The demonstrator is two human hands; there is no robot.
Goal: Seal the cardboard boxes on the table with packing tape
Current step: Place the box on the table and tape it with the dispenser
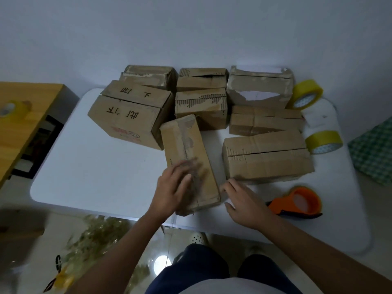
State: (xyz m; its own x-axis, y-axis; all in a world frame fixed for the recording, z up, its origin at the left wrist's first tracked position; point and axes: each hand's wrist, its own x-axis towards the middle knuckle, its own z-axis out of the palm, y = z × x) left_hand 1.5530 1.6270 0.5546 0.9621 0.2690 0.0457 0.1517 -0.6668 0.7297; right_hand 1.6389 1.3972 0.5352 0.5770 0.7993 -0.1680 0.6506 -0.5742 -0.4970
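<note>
The left hand (174, 183) lies flat, fingers blurred, on the long narrow box (188, 158) at the white table's (95, 166) near edge. The right hand (244, 200) rests open beside it, before another box (267, 158). An orange tape dispenser (301, 201) and 2 yellow tape rolls (324, 142) sit right.

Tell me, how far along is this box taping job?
Early, it seems. No box shows clear fresh tape, though the picture is too dim to be sure. The left hand rests on a narrow box at the table's front, the right hand beside it. The orange dispenser and two yellow tape rolls lie untouched. Several boxes, like the one with the open seam, remain.
</note>
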